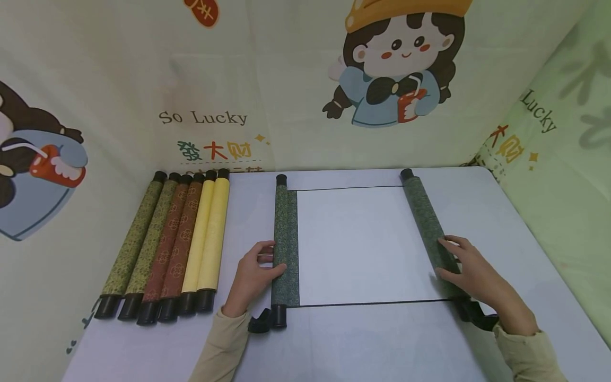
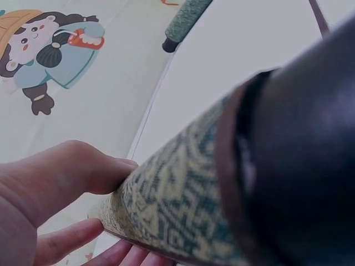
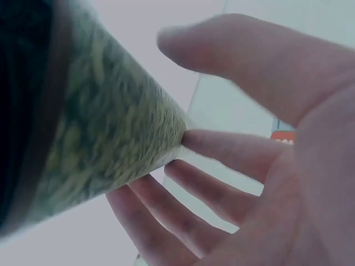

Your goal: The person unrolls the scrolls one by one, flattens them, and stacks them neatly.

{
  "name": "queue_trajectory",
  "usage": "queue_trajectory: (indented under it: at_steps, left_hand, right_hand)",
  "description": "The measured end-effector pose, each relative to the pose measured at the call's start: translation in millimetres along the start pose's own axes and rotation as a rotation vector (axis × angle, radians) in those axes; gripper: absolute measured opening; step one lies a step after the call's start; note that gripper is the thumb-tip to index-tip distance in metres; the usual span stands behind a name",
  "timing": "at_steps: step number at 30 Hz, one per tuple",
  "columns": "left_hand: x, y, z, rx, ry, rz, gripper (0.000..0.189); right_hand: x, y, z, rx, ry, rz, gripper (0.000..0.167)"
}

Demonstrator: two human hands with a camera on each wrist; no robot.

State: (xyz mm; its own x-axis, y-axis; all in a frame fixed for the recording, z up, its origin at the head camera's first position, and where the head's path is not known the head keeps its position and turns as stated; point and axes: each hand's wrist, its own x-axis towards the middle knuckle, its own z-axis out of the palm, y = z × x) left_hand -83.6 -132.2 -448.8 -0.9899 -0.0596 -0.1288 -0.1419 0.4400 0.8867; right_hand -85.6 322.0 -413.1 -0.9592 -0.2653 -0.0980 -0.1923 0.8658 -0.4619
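Green scroll (image 1: 350, 246): on the table (image 1: 363, 345), between the hands; white sheet visible between its two rolls
Left hand (image 1: 253, 278): thumb and fingers pinch the left roll (image 1: 280, 217); some fingertips hidden beneath it
Right hand (image 1: 477, 278): fingers spread, tips against the right roll (image 1: 424, 212); thumb contact, cannot tell
Roll ends: dark, blurred in both wrist views
Sleeves (image 1: 224, 342): cut off below
Rolled scrolls (image 1: 182, 244): six, to the left; undersides hidden

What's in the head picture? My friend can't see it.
Left hand and right hand touch the rolled ends of a green scroll, its white middle open on a table. Six green, reddish and yellow rolls lie to the left.
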Motion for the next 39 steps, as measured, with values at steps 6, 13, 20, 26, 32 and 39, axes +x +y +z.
queue_trajectory:
  at_steps: [6,13,20,26,32,39]
  left_hand:
    - [0.2,-0.2,0.2,0.003,0.003,0.003,0.059]
    - [-0.3,0.9,0.3,0.004,0.002,-0.001,0.059]
    - [-0.6,2.7,0.5,-0.001,0.000,-0.008,0.059]
    - [-1.3,3.1,0.3,-0.003,0.001,-0.012,0.059]
    - [-1.1,2.6,0.5,0.001,0.003,-0.008,0.059]
    - [-1.1,2.6,0.7,0.011,0.005,-0.001,0.059]
  right_hand:
    - [-0.4,3,-3,-0.003,-0.002,0.028,0.080]
    - [-2.2,5,-7,0.017,-0.009,0.044,0.076]
    - [-5.8,11,-8,0.025,0.028,-0.006,0.069]
    - [-6.7,15,-8,-0.013,0.025,0.011,0.067]
    - [-5.4,18,-8,-0.071,0.026,0.056,0.075]
    - [-3.7,25,-14,-0.093,0.011,0.080,0.076]
